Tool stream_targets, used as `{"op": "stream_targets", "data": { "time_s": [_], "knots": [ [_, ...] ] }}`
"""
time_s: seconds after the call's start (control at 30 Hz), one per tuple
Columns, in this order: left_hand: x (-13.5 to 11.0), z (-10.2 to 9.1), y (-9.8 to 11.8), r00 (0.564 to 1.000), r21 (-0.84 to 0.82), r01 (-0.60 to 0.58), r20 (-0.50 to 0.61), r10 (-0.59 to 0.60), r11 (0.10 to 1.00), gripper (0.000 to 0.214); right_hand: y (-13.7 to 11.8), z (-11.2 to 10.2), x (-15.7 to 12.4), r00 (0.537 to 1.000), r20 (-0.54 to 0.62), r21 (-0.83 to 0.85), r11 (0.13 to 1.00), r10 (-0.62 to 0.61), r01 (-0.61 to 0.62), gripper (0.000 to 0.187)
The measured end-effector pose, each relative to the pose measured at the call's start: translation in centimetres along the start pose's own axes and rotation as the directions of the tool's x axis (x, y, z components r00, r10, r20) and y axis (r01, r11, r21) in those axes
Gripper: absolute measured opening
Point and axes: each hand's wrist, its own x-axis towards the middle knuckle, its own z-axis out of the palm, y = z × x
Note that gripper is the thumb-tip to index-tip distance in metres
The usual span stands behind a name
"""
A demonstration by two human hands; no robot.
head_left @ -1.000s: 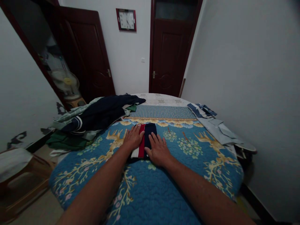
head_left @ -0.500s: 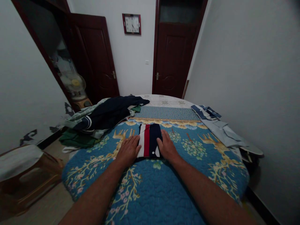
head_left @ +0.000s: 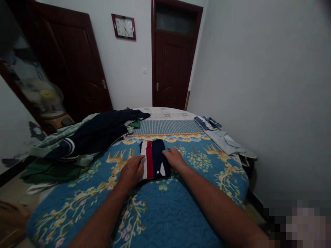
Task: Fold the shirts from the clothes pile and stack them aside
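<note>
A folded shirt (head_left: 157,158) with white, red and navy bands lies in the middle of the blue quilted cover (head_left: 176,210). A small white button shows near its front edge. On the shirt's left side, my left hand (head_left: 131,171) is closed, with curled fingers and thumb gripping the white band's edge. My right hand (head_left: 176,159) holds the navy edge opposite, its thumb on top of the cloth; its other fingertips are partly hidden.
A heap of loose clothes (head_left: 98,134), navy, green and plaid, lies at the left. Folded light-blue clothes (head_left: 222,139) sit along the right edge. Beyond the cover is a pale tablecloth (head_left: 165,112). A wooden stool (head_left: 12,220) stands at lower left. A pixelated patch covers the lower right corner.
My view has turned to the right. My hands have gone from lying flat at the shirt's sides to gripping its edges. A pale triangular piece now shows beside the button.
</note>
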Motion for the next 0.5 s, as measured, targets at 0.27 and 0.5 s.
{"op": "stream_targets", "data": {
  "time_s": [0.27, 0.5],
  "knots": [
    [2.8, -0.1, 1.6, 0.991, -0.017, 0.121, 0.058, -0.119, 0.993, 0.044, -1.9, 3.3, -0.1, 0.958, 0.24, 0.442, 0.861, 0.158, -0.253, 0.021],
    [4.4, 0.6, 8.0, 0.926, -0.628, 0.37, 0.19, -0.326, 0.685, 0.057, -5.6, 1.0, -1.3, 0.983, 0.173, 0.368, 0.93, -0.053, -0.015, 0.032]
  ]
}}
